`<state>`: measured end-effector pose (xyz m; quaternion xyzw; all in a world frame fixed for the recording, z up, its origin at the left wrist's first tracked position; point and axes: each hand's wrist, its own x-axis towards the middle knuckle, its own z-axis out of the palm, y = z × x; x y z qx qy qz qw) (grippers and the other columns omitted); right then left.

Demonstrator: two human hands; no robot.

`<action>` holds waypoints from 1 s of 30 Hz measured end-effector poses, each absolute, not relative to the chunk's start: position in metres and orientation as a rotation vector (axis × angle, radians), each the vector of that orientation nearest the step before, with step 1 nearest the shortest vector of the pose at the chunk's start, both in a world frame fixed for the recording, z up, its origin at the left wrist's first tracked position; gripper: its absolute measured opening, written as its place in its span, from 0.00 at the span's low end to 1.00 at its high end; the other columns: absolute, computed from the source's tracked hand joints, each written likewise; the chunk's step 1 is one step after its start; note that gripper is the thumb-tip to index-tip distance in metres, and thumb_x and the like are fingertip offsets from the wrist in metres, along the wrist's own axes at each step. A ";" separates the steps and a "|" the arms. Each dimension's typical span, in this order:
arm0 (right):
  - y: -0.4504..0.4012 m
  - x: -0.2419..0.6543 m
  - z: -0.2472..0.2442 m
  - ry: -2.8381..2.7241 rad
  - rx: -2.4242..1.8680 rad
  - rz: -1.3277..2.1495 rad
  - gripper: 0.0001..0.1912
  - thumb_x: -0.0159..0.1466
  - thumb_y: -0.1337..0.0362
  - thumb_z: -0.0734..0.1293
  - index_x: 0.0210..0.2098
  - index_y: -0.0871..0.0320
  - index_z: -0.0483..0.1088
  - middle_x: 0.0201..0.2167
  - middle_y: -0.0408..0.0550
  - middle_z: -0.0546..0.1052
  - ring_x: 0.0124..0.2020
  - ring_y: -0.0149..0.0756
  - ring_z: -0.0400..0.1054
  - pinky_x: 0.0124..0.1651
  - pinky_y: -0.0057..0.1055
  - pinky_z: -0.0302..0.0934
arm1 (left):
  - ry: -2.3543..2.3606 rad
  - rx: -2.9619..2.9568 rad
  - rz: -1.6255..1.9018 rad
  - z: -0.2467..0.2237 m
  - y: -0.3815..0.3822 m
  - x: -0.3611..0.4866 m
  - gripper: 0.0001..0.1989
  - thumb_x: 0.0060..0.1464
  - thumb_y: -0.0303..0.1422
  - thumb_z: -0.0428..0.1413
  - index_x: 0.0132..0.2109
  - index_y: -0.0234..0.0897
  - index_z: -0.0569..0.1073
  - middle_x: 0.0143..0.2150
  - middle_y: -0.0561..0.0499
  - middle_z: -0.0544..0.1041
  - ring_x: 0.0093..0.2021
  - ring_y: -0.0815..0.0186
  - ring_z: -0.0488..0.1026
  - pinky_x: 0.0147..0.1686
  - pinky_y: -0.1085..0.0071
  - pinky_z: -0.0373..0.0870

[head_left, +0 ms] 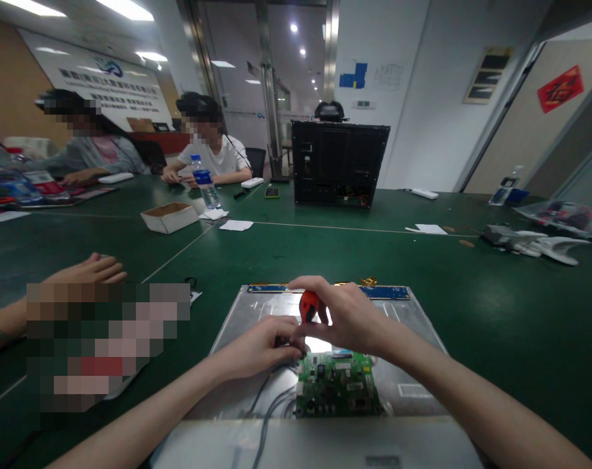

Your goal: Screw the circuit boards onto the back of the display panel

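My right hand (352, 316) is closed around the red and black handle of a screwdriver (307, 305), held upright above the top-left corner of a green circuit board (337, 387). Beside the screwdriver's lower end, my left hand (265, 342) has its fingers pinched together; whatever they hold is hidden. The board lies on the silver metal back of a flat panel (415, 374). Grey cables (269, 413) run from the board's left side toward me. A narrow blue circuit strip (386, 292) lines the panel's far edge.
Another person's hand (88, 273) rests on the green table (501, 326) at left. Farther back are an open white box (169, 220), a water bottle (205, 184) and a black monitor housing (341, 163). Grey and white parts (535, 244) lie at right. Two people sit across.
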<state>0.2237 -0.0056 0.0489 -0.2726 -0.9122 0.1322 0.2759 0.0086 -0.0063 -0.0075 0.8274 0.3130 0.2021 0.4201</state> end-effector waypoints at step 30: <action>-0.018 0.234 0.072 -2.557 -0.694 0.378 0.27 0.64 0.69 0.63 0.62 0.59 0.56 0.43 0.50 0.77 0.33 0.33 0.69 0.34 0.31 0.58 | 0.842 2.084 0.486 -0.004 -0.007 0.009 0.04 0.54 0.31 0.58 0.33 0.35 0.76 0.29 0.53 0.73 0.30 0.66 0.67 0.31 0.72 0.62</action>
